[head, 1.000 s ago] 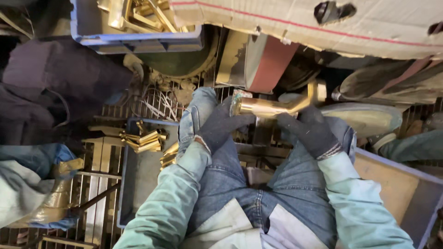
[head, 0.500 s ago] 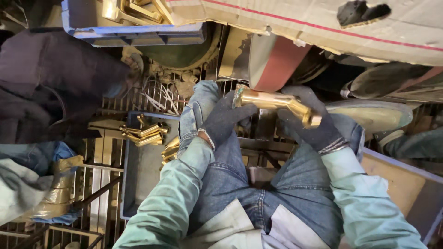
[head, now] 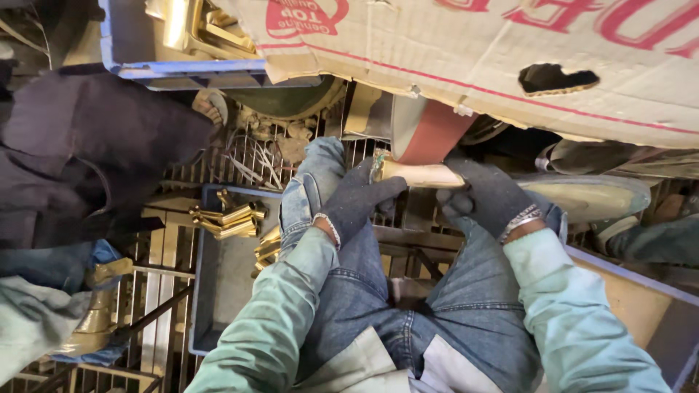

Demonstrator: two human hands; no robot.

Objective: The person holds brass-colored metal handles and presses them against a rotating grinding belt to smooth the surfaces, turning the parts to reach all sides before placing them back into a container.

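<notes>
Half-hidden brass piece point(head: 422, 175) between gloved hands

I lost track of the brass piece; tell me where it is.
The brass piece is in the upper centre of the head view, between left hand and right hand, against the red belt.

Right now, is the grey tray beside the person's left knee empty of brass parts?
No, the grey tray holds several brass parts heaped at its far end, beside the left knee.
</notes>
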